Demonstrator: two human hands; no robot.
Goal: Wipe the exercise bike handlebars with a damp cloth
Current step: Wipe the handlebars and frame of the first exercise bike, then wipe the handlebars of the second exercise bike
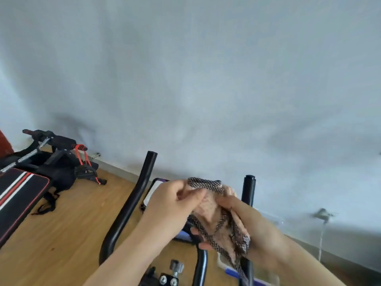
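- The cloth (208, 206), pinkish with a dark, speckled border, is bunched between both hands at about 5 o'clock in the head view, in front of the exercise bike.
- The left hand (173, 203) comes in from 7 o'clock and pinches the cloth's upper edge between its thumb and curled fingers.
- The right hand (255, 230) comes in from 4 o'clock and grasps the cloth from the right side, its thumb lying on top and its fingertips (203, 246) curling out from beneath the fabric.
- The left handlebar (132, 205), a black curved tube, rises at 10 o'clock of the hands and is apart from the cloth.
- The right handlebar (248, 190) stands upright just behind the cloth at its 1 o'clock; a trailing strip of the border hangs down across the bar's lower part, though whether it touches cannot be told.
- A console (151, 193) with a pale screen sits between the two bars, partly hidden by the left hand.
- A grey knob (176, 266) shows at 6 o'clock, low on the frame.
- At 9 o'clock a black padded bench (18, 193) with red and white stripes lies on the wooden floor (72, 223), with another black exercise machine (59, 153) beyond it against the pale wall (185, 79).
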